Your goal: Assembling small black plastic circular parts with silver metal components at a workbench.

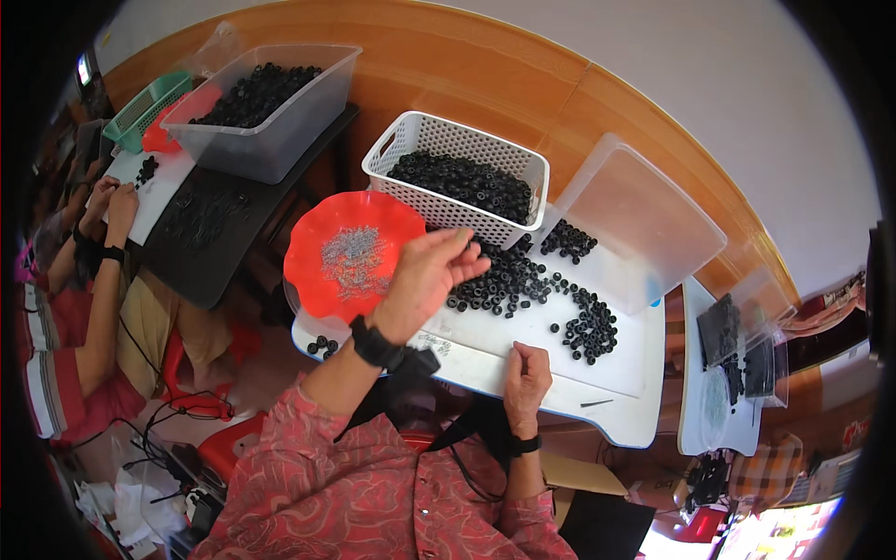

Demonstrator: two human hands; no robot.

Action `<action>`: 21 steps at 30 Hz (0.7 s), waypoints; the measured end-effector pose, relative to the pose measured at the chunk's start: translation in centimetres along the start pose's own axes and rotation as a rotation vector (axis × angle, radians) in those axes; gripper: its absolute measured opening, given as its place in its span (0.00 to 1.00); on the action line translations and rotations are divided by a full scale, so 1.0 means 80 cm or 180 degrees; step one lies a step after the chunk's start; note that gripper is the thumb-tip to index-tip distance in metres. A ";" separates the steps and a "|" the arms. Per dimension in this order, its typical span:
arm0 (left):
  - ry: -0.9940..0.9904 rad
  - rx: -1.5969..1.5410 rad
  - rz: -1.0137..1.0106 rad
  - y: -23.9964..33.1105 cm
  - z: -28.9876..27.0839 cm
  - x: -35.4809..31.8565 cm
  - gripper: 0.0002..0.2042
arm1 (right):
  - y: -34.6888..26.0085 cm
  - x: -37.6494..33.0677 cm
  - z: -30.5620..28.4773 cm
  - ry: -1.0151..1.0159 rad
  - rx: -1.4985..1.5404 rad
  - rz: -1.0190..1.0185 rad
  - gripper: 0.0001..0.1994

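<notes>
My left hand [431, 273] is raised between a red scalloped tray [306, 245] and a pile of small black ring-like parts [509, 285]. Its fingers are curled toward the thumb; anything between them is too small to make out. At the table's front edge rests my right hand [528, 381], closed with thumb against fingers, and whatever it may hold is hidden. Many tiny silvery metal pieces [355, 257] lie in the red tray. Another cluster of black parts [590, 329] sits on the white table [639, 350], right of the pile.
A white perforated basket [392, 182] of black parts stands behind the pile. Beside it leans a clear plastic bin [644, 224]. A thin dark tool [595, 403] lies near the front edge. At left, a co-worker's hands [114, 198] work near a large clear bin [252, 154].
</notes>
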State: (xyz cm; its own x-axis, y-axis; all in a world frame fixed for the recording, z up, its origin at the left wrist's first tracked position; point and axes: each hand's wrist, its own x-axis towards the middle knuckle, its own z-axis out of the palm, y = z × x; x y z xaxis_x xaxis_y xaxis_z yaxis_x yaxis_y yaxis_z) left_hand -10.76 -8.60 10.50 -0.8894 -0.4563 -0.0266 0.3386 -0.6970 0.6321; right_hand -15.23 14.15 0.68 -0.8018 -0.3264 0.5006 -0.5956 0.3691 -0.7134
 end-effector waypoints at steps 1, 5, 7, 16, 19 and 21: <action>-0.0049 0.0142 0.0142 0.005 0.006 0.016 0.11 | 0.001 0.000 0.000 0.0015 0.0032 -0.0010 0.04; 0.0099 0.0396 0.0278 0.014 0.008 0.084 0.11 | 0.003 -0.001 0.003 0.0085 0.0076 -0.0028 0.04; 0.0339 0.0738 0.0442 0.022 0.011 0.106 0.12 | 0.004 -0.001 0.004 0.0070 0.0072 -0.0047 0.04; 0.0576 0.1543 0.0707 0.004 0.024 0.082 0.16 | 0.001 0.000 -0.002 0.0116 0.0034 -0.0032 0.05; 0.0257 0.2285 0.0377 -0.033 0.033 0.041 0.08 | 0.001 -0.001 -0.001 0.0189 0.0066 -0.0051 0.04; 0.0000 0.3165 0.0296 -0.068 0.017 0.030 0.06 | 0.000 0.000 0.001 0.0195 0.0093 -0.0060 0.05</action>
State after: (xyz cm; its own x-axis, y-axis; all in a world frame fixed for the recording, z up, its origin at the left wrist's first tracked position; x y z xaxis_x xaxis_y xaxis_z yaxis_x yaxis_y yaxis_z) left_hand -15.19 -5.13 8.04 -0.8724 -0.4856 0.0557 -0.0041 0.1213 0.9926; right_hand -15.27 14.10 0.63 -0.7925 -0.2789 0.5424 -0.6097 0.3377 -0.7171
